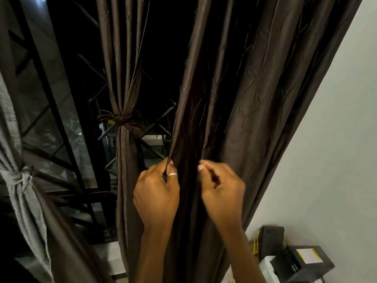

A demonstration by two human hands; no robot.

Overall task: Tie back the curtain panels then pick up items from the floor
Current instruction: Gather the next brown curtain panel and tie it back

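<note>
A dark brown embroidered curtain panel (244, 88) hangs loose in front of me at the right. My left hand (156, 193), wearing a ring, pinches its left edge between thumb and fingers. My right hand (221, 188) is curled against the panel's folds just to the right, its fingertips on the fabric. A second brown panel (124, 78) in the middle is gathered and knotted with a brown tie (118, 119). At the far left a grey curtain (22, 139) is tied back with a grey knot (24, 176). The floor is out of sight.
Behind the curtains stands a dark window with a black metal grille (67, 111). A white wall (326, 150) runs along the right. Low at the right are a black box (272, 240) and a printer-like device (302, 264) with a yellow cord.
</note>
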